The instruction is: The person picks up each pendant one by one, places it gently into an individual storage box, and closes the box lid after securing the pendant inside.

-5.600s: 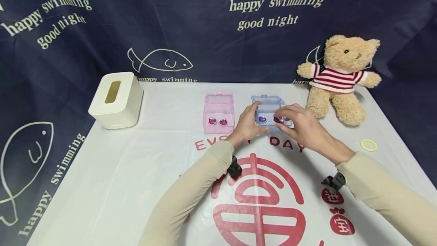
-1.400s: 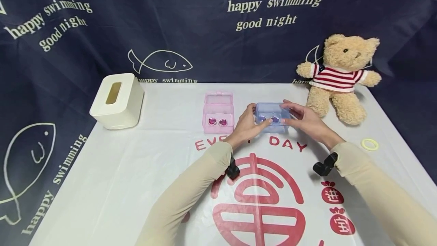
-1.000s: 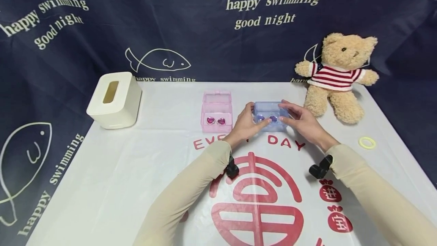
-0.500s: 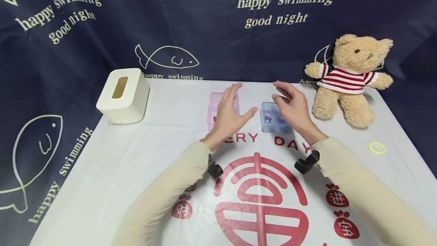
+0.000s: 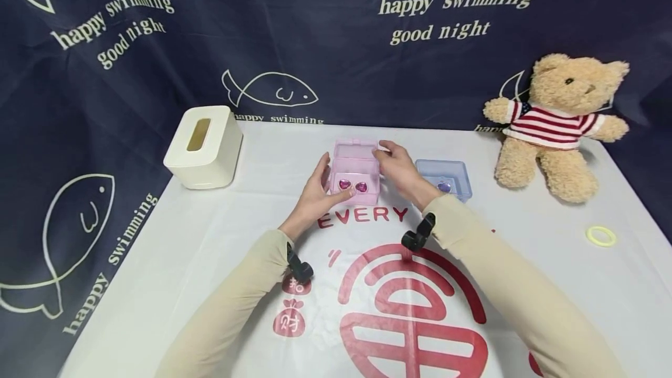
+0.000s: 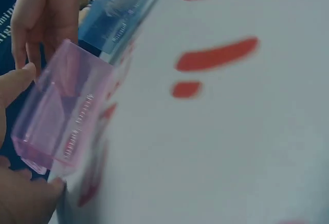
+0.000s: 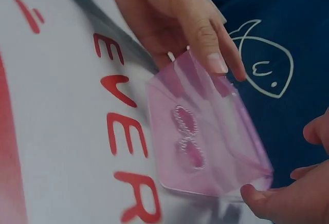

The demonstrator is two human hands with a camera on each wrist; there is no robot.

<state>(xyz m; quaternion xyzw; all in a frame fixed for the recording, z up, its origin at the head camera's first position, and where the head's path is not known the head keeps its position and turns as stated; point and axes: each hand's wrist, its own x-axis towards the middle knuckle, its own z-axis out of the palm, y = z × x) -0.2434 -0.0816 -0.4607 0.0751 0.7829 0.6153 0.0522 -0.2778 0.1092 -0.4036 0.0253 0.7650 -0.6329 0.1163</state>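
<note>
A clear pink box (image 5: 354, 198) stands with its lid (image 5: 356, 150) tipped back. Inside sit two deep-pink jewelled pieces (image 5: 344, 184) with pale beaded rims, whose exact kind I cannot tell. My left hand (image 5: 310, 194) holds the box from its left, thumb across the front and fingers along the side. At the lid's right edge is my right hand (image 5: 401, 169); in the right wrist view its fingertip (image 7: 251, 192) touches the box's corner. A clear blue box (image 5: 462, 175) with its lid down stands further right, partly behind my right wrist; one violet jewelled piece (image 5: 444, 187) shows inside.
A white tissue box (image 5: 202, 147) stands at the back left. At the back right sits a teddy bear (image 5: 556, 127) in a striped sweater. A yellow ring (image 5: 601, 236) lies near the right side. Dark printed cloth (image 5: 341, 39) hangs behind the white-covered table (image 5: 157, 284).
Earlier my right hand held a jewelled piece at the open blue box. Then that lid came down, both hands let go and moved left to the pink box. The view shifted slightly.
</note>
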